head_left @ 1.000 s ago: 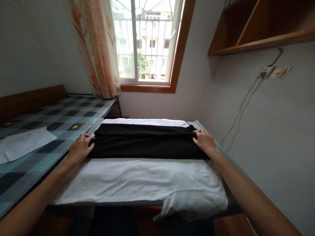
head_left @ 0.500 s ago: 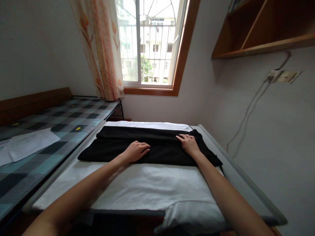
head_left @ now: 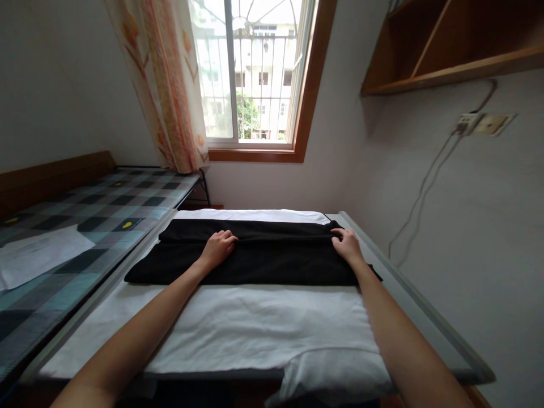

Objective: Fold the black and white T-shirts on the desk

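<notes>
A black garment (head_left: 272,263), perhaps folded trousers, lies crosswise over a white T-shirt (head_left: 238,323) on a grey-edged table (head_left: 425,294). A long crease runs across the black cloth from left to right. My left hand (head_left: 217,249) is closed at this crease, left of the middle, with its fingers curled on the fabric. Near the garment's right end my right hand (head_left: 347,246) pinches the same fold between thumb and fingers. Part of the garment's right edge is hidden behind my right hand and wrist. The shirt's sleeve (head_left: 335,368) hangs over the table's near edge.
On the left stands a bed (head_left: 140,195) with a checked cover and white papers (head_left: 46,255) on it. A window (head_left: 255,85) with a flowered curtain (head_left: 161,85) is ahead. A wooden shelf (head_left: 450,73) and a socket with cords (head_left: 467,122) are on the right wall.
My left hand has moved left and away from me to the crease. My right hand has shifted right. Both hands went from lying flat on the black cloth to gripping its fold.
</notes>
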### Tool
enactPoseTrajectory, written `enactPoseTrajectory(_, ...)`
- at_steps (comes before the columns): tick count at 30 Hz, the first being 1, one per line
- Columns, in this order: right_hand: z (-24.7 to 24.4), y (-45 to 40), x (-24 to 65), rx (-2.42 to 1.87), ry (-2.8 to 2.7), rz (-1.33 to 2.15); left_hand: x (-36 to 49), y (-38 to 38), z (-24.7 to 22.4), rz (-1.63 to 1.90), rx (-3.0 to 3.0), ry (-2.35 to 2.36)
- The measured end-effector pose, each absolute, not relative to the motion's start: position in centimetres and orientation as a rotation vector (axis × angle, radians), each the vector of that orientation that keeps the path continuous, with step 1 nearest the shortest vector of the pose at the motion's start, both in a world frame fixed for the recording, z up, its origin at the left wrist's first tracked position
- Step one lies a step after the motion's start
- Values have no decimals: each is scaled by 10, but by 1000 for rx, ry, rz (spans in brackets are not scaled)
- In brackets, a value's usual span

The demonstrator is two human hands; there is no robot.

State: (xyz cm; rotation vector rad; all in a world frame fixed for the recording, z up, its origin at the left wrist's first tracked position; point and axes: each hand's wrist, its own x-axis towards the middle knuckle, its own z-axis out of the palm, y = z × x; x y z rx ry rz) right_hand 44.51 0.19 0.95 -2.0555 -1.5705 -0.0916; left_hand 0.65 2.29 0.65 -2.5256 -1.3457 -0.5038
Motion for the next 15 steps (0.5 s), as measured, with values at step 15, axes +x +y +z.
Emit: enactPoseTrajectory(15,25,97,462,-1910,-1158,364,7,25,2,-597,-2536,-1401)
